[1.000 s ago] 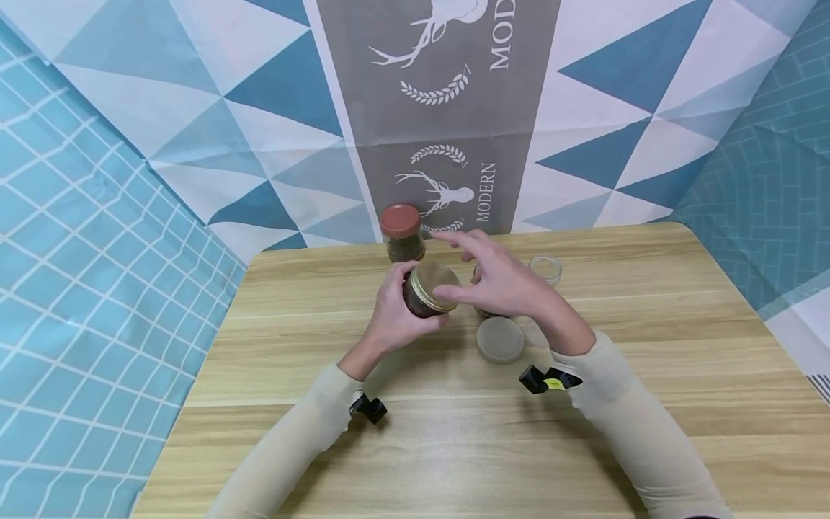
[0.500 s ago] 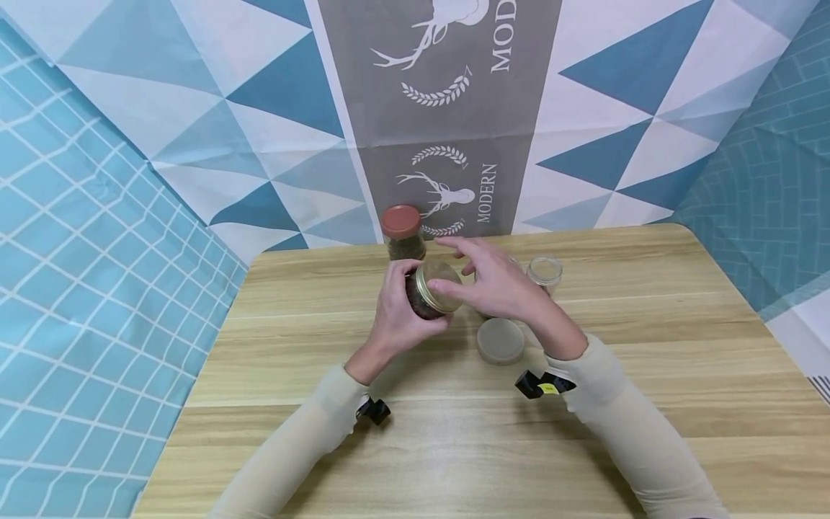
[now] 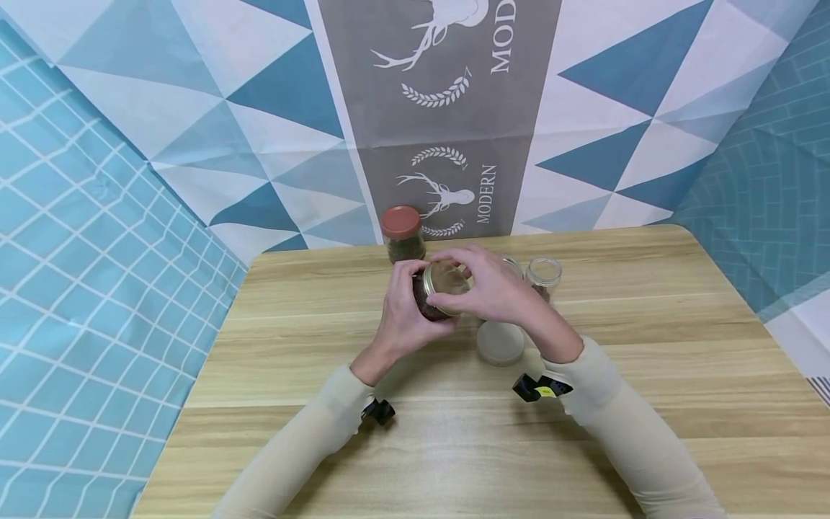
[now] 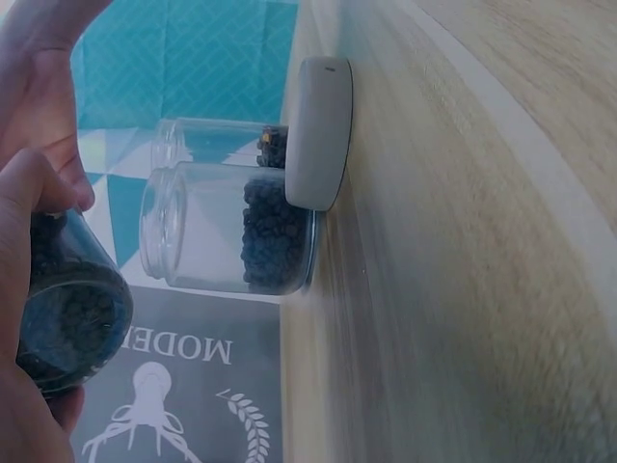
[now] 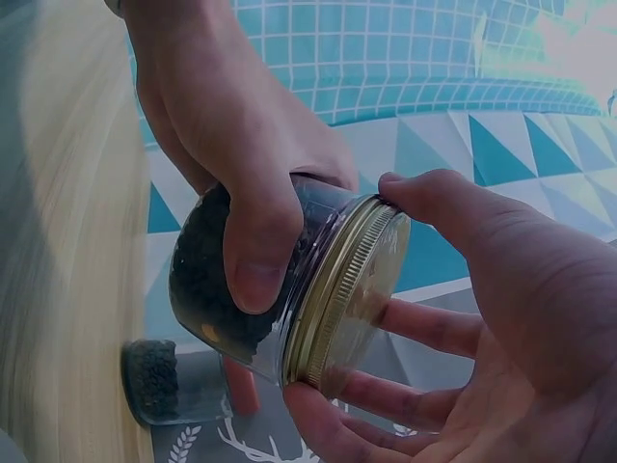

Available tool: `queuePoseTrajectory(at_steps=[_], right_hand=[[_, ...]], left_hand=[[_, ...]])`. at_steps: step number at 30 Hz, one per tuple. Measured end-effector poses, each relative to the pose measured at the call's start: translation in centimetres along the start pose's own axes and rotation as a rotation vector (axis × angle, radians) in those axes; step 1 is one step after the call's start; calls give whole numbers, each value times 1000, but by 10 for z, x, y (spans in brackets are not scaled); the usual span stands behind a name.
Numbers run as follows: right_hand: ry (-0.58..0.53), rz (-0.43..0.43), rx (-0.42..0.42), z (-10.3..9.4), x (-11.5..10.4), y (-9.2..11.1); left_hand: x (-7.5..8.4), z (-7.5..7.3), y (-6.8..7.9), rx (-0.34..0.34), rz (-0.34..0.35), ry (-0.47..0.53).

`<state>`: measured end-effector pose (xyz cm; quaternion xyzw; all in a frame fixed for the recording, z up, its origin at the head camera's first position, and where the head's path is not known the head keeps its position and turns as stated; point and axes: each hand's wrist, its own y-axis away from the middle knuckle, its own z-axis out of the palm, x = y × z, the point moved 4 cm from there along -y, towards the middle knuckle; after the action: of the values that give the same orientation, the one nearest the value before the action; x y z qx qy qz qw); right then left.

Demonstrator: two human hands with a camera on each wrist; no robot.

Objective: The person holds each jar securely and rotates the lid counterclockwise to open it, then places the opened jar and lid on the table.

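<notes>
My left hand (image 3: 408,317) grips a clear glass jar (image 5: 212,270) of dark, bean-like pieces, holding it tilted above the table. Its gold screw lid (image 5: 371,280) faces my right hand (image 3: 496,288). In the right wrist view, the right thumb and fingertips pinch the lid's ribbed rim from opposite sides, while the palm stays apart from its flat top. The lid sits on the jar. In the left wrist view, the jar's glass base shows beside the left fingers. Part of the lid is hidden behind the right hand in the head view.
A red-lidded jar (image 3: 402,223) stands at the table's back edge. Two lidless glass jars, a nearer one (image 4: 227,231) and a farther one (image 4: 217,140), hold dark pieces at different levels. In front of them lies a thick whitish disc (image 3: 501,343). Patterned cloth hangs behind.
The left hand and jar have shifted slightly right. My right hand has come down and left, and its spread fingers have closed onto the gold lid's rim.
</notes>
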<state>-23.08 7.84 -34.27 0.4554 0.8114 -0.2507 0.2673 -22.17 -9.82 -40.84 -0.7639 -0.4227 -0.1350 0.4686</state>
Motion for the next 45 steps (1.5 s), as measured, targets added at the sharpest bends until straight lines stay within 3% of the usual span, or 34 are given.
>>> queuePoseTrajectory(at_steps=[24, 40, 45], right_hand=[[29, -45, -38, 0, -5, 3], [50, -106, -100, -2, -7, 7], [60, -146, -127, -3, -7, 9]], left_hand=[[-6, 1, -1, -112, -93, 104], [-12, 3, 1, -276, -246, 258], [-14, 2, 1, -329, -259, 287]])
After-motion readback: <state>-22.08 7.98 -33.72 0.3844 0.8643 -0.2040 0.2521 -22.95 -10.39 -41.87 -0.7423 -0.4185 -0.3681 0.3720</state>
